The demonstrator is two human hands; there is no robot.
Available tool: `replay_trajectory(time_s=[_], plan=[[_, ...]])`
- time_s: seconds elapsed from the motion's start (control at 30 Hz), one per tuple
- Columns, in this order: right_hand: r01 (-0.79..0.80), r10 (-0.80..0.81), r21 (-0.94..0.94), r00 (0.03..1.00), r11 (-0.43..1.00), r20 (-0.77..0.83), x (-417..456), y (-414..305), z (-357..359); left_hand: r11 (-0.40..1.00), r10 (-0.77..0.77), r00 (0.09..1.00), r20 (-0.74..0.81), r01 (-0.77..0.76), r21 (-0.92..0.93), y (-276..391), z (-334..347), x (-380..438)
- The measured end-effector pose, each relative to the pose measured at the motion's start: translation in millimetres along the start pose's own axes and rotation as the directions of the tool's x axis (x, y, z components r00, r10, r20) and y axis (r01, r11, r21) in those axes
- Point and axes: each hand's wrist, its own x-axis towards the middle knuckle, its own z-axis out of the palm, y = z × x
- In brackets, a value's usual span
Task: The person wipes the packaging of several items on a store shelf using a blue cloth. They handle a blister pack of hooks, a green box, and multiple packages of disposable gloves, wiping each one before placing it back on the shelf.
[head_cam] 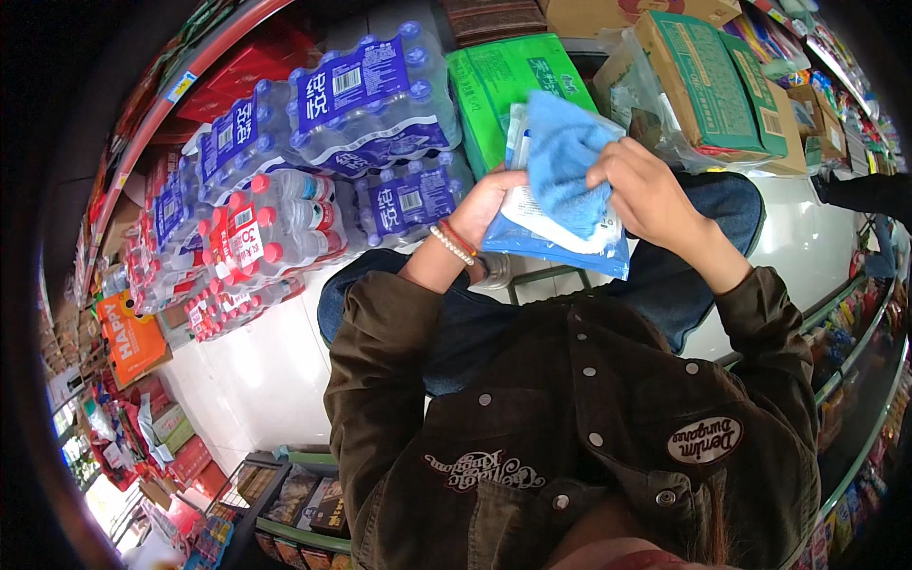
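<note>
My left hand [491,199] grips the left edge of a flat blue and white plastic package [563,246], its thumb on top and the fingers hidden beneath. Over the package lies a light blue cloth [566,157], bunched at its right side in the fingers of my right hand [634,185]. Both hands are above my lap, in front of a bright green wrapped pack [499,78]. The cloth covers much of the package's face.
Shrink-wrapped bottle packs with blue labels [363,92] and red caps [271,221] are stacked at left. A green and brown carton [712,92] in clear plastic stands at upper right. Stocked shelves [848,363] line the right. A dark shoe or leg [866,192] shows at far right.
</note>
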Motion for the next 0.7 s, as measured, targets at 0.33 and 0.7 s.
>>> replay_trajectory(time_s=[0.33,0.7], plan=[[-0.055,0.057,0.032,0.997,0.998,-0.061,37,11,-50,0.999,-0.035,0.999,0.013,0.035,0.003,-2,0,-2],[-0.082,0.009,-0.202,0.942,0.976,-0.335,93,5,-121,0.999,0.018,1.0,-0.015,-0.017,0.049,-2,9,-5]])
